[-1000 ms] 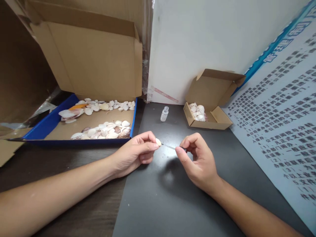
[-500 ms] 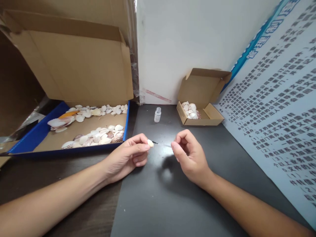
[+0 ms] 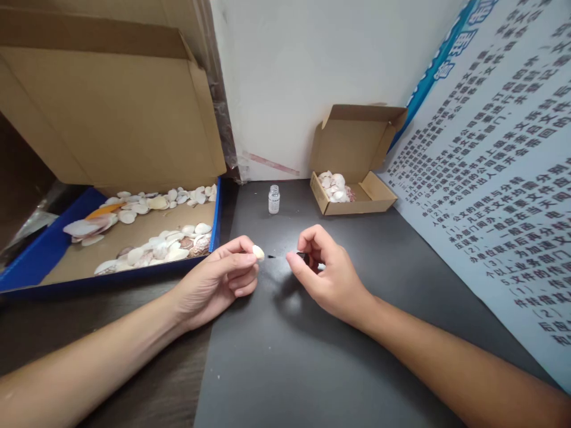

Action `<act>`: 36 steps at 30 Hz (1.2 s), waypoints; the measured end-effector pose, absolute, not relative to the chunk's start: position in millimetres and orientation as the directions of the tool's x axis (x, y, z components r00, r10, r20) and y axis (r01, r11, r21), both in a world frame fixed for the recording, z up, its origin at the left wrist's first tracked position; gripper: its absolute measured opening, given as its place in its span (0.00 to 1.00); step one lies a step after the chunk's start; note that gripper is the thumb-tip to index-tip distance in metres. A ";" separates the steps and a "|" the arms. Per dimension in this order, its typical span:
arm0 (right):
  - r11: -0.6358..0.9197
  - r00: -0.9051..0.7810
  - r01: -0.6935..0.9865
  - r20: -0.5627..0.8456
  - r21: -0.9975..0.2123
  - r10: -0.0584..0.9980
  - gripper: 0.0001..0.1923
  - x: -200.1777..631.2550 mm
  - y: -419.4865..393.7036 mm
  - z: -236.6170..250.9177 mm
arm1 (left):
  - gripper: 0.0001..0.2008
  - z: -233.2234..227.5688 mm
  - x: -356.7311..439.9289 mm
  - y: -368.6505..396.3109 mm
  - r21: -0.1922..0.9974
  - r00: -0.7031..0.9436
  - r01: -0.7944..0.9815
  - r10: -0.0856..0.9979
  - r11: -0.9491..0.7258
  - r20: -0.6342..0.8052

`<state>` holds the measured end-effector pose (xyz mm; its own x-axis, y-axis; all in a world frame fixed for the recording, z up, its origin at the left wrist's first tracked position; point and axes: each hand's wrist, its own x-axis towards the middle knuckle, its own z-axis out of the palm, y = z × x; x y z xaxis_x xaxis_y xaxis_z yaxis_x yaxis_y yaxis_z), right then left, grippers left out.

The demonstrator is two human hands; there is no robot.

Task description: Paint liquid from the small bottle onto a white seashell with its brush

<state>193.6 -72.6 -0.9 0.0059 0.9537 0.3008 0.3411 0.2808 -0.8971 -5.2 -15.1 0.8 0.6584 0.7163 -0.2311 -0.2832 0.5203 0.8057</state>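
Now, above the grey bench, short of its far edge, our left hand pinches a cream-white shell just left of the thin black-tipped brush our right hand grips crosswise.

White shell between left fingers

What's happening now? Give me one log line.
left hand: pinching shell | right hand: holding brush, tip apart from shell | bottle: upright, uncapped
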 end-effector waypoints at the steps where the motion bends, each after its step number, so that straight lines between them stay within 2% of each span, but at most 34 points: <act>1: 0.272 0.013 0.355 0.296 -0.894 0.955 0.10 193.8 -72.3 -1.1 | 0.05 0.9 -5.1 -15.0 0.808 0.661 -0.281 0.715 0.518 -0.228; 6: 0.334 -0.020 0.174 0.336 -0.926 0.942 0.07 193.4 -72.8 -2.0 | 0.06 0.3 -5.1 -15.1 0.804 0.671 -0.279 0.705 0.526 -0.228; 11: 0.294 0.034 0.310 0.319 -0.904 0.947 0.10 192.9 -73.6 -1.9 | 0.05 -0.3 -6.0 -15.3 0.810 0.675 -0.275 0.704 0.519 -0.222; 16: 0.353 -0.003 0.199 0.360 -0.914 0.933 0.07 193.0 -75.3 -1.0 | 0.07 -0.3 -5.9 -15.5 0.810 0.688 -0.267 0.691 0.523 -0.220; 20: 0.342 0.031 0.273 0.363 -0.899 0.931 0.08 192.9 -75.5 -1.5 | 0.06 -0.4 -5.5 -16.3 0.817 0.680 -0.265 0.700 0.513 -0.218; 24: 0.374 0.008 0.209 0.384 -0.903 0.923 0.07 193.2 -74.4 -2.1 | 0.08 0.4 -5.6 -17.2 0.826 0.696 -0.246 0.685 0.508 -0.214; 28: 0.339 0.042 0.287 0.366 -0.896 0.930 0.09 193.2 -73.6 -1.3 | 0.09 1.2 -5.7 -17.5 0.821 0.704 -0.246 0.677 0.515 -0.214; 33: 0.377 0.003 0.239 0.389 -0.895 0.921 0.06 193.0 -75.4 -0.8 | 0.08 0.3 -5.4 -17.5 0.823 0.707 -0.245 0.675 0.512 -0.210; 36: 0.337 0.017 0.311 0.360 -0.888 0.933 0.09 192.9 -75.7 -1.6 | 0.08 -0.2 -5.2 -17.7 0.827 0.708 -0.244 0.676 0.506 -0.205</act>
<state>192.9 -75.7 -1.6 0.0169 0.9329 0.3598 0.3115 0.3370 -0.8885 -5.2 -17.7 -0.2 0.7076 0.6764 -0.2047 -0.2441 0.5058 0.8274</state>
